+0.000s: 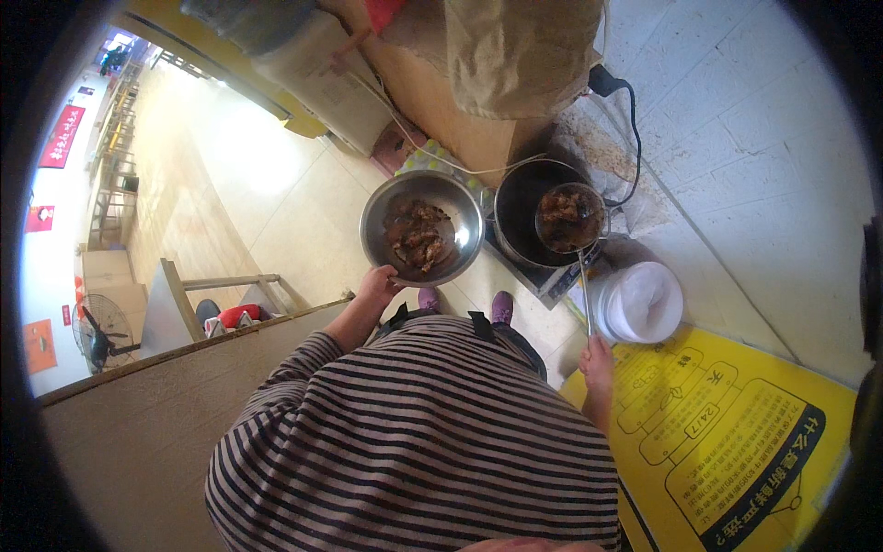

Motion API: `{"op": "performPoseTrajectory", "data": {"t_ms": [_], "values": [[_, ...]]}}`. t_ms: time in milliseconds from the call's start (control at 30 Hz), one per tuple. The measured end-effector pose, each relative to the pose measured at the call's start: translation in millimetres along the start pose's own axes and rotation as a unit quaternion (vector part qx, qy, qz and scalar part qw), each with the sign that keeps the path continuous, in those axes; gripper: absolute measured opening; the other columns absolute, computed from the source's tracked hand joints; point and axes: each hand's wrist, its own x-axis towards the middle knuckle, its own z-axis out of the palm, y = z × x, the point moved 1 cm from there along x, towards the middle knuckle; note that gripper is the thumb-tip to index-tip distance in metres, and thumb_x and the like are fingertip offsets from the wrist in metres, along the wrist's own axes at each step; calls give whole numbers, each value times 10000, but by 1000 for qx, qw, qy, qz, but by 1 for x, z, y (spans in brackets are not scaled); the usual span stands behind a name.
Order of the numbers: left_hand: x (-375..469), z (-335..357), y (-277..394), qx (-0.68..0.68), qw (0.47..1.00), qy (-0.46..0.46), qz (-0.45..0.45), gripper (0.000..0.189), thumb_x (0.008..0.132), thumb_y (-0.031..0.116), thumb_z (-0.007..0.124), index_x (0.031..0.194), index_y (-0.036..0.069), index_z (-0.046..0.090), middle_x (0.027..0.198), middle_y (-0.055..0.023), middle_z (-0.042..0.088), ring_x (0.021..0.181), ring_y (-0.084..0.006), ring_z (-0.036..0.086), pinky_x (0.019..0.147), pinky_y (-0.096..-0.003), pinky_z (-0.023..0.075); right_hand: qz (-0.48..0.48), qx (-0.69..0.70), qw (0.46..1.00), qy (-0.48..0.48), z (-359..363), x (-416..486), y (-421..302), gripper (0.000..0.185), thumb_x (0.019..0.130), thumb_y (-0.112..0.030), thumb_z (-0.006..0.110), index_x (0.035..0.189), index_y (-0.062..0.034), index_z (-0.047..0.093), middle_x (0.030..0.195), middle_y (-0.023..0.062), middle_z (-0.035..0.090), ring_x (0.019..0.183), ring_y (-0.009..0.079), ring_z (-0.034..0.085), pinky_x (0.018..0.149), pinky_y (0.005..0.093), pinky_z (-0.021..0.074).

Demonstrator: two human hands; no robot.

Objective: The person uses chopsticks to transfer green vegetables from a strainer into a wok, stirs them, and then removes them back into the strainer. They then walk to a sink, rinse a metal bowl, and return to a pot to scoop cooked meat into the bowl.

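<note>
My left hand (378,284) grips the near rim of a stainless steel bowl (376,231). Dark brown, cooked-looking food pieces (421,238) lie inside it, probably meat. To the right stands a deep metal pot (512,214), its dark inside mostly in shadow. My right hand (596,362) is closed around the long handle of a round metal strainer ladle (586,286). The ladle's head is over the pot's right side and holds more brown pieces (562,208). How deep the ladle sits in the pot I cannot tell. Bowl and pot are side by side.
Under the pot is a flat cooker (548,284). A white plastic tub (645,303) stands close to the ladle handle, beside a yellow printed board (745,441). A black cable (636,148) runs behind the pot. A low partition (179,407) borders my left; a fan (100,331) stands beyond it.
</note>
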Motion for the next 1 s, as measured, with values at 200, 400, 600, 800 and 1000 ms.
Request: {"op": "performPoseTrajectory", "data": {"t_ms": [200,400,600,800,1000], "values": [[-2,7,1,-9,999,28,-18,290,719,-35,438,1006,-69,409,919,-152,496,739,-263,520,685,-376,519,-21,-4,1000,5,-3,0,3,141,894,-239,470,870,-101,460,523,-43,348,365,54,310,311,206,231],[2,4,3,9,997,65,-26,313,707,-62,427,1019,-32,434,948,-149,510,808,-279,542,742,-434,504,-36,-14,999,10,-1,1,4,141,901,-221,453,945,-90,479,534,-32,370,360,56,314,304,202,228],[0,9,2,26,998,48,-5,234,731,-9,451,959,-54,427,867,-135,477,767,-288,534,711,-419,512,-26,-25,999,35,5,0,5,151,903,-234,448,954,-95,478,531,-23,373,339,61,292,295,203,218],[18,-7,2,1,999,35,-33,299,711,-64,425,1005,-12,436,933,-137,505,791,-264,540,719,-435,506,-23,8,1000,3,5,5,11,140,894,-251,468,881,-112,466,525,-27,374,338,70,306,301,209,223],[10,7,5,27,998,43,-27,307,705,-59,427,1007,-8,444,935,-128,507,801,-264,542,718,-429,507,0,34,999,9,10,7,12,153,881,-270,493,838,-128,457,522,-31,377,340,70,306,308,211,228]]}}
